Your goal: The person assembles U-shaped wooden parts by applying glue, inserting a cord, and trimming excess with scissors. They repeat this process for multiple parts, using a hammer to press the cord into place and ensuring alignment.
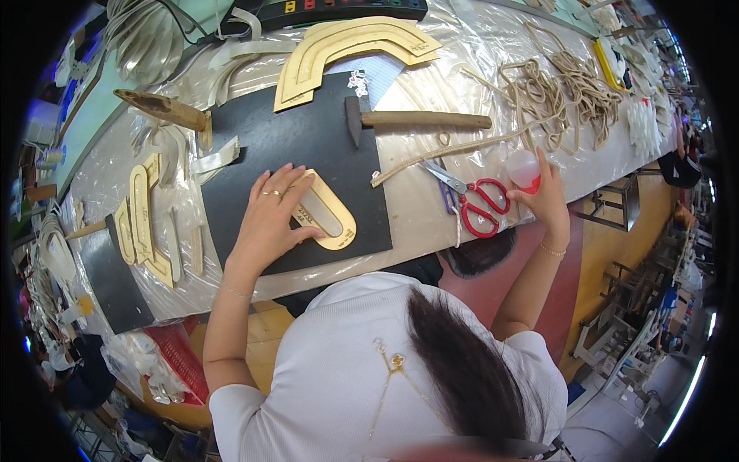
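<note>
My left hand [275,213] lies flat with fingers spread on a black mat [231,185], across one end of an oval wooden template [339,217] with a long slot. That end is hidden beneath the hand. At the table's right, my right hand [547,199] is closed around a small round container [523,166], translucent white with red in its lower part. Just left of it lie red-handled scissors [483,206], blades apart. A hammer [423,119] with a wooden handle rests with its head on the mat, beyond the left hand.
Curved wooden templates [308,61] lie at the mat's far edge. Beige cord [570,100] is heaped at the far right. A pointed wooden tool [162,109] and white strips [219,159] sit at the left, with slotted templates [141,215] nearer. Plastic sheeting covers the table [308,283].
</note>
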`<action>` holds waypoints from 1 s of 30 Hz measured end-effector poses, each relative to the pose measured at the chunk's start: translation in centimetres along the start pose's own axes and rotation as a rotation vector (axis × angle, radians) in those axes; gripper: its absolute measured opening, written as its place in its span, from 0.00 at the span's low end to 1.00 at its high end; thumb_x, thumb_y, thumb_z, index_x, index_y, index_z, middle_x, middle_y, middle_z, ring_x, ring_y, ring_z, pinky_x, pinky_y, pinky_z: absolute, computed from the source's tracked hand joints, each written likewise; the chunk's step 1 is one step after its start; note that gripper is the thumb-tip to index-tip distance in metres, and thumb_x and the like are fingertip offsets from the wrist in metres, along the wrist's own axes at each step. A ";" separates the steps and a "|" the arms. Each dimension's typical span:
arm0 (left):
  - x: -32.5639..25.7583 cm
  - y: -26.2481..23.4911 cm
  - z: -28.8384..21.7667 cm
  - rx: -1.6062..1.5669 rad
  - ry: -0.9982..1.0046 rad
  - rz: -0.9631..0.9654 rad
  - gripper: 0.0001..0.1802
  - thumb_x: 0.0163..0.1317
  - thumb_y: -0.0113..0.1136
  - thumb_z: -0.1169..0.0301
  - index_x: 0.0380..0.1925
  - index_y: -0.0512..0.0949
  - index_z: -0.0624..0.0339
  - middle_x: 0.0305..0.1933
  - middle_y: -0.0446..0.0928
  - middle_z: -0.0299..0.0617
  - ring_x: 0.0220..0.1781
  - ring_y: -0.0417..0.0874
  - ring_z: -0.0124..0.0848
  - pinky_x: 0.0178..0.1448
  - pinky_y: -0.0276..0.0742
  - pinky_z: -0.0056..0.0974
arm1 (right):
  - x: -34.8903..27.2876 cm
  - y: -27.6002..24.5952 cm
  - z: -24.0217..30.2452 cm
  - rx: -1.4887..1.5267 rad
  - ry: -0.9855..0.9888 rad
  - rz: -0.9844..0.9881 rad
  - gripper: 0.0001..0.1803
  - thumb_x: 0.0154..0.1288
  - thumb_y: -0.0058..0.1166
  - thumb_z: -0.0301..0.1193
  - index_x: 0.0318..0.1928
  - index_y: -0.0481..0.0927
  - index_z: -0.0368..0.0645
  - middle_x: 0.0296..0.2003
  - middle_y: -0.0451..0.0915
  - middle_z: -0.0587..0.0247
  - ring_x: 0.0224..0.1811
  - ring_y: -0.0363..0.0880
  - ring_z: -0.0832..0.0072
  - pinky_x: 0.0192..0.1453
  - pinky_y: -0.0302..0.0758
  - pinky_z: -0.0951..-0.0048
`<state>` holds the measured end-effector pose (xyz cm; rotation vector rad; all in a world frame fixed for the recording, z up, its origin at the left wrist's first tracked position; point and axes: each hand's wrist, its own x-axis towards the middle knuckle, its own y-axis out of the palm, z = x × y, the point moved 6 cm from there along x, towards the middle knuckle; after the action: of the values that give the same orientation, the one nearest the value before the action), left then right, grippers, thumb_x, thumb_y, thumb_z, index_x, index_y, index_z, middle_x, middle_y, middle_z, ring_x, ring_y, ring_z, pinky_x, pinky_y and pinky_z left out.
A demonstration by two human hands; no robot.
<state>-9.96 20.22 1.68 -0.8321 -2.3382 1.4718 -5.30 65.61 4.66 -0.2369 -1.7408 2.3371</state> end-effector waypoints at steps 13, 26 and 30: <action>-2.6 0.8 1.0 0.049 -0.031 -0.166 0.37 0.61 0.68 0.64 0.71 0.68 0.50 0.74 0.66 0.44 0.74 0.66 0.47 0.76 0.60 0.54 | 1.2 9.0 18.9 0.099 -0.840 0.127 0.10 0.57 0.66 0.29 0.41 0.83 0.48 0.39 0.79 0.63 0.45 0.78 0.64 0.58 0.72 0.64; -4.2 2.6 -0.6 0.093 -0.095 -0.395 0.35 0.56 0.74 0.56 0.63 0.75 0.54 0.64 0.71 0.45 0.62 0.71 0.46 0.65 0.66 0.50 | -0.4 2.5 24.3 0.716 -0.667 0.151 0.10 0.55 0.73 0.20 0.37 0.85 0.36 0.32 0.83 0.61 0.33 0.83 0.76 0.37 0.80 0.77; -4.8 2.8 -0.9 0.093 -0.178 -0.463 0.34 0.55 0.74 0.56 0.61 0.77 0.54 0.64 0.72 0.45 0.63 0.70 0.46 0.68 0.63 0.50 | -1.5 3.7 25.1 0.746 -0.593 0.203 0.12 0.55 0.74 0.24 0.38 0.86 0.35 0.31 0.83 0.62 0.30 0.82 0.78 0.35 0.79 0.79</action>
<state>-4.79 18.96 0.02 -0.1193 -2.3477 1.4754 -10.54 41.03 8.28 0.4659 -0.8903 3.2322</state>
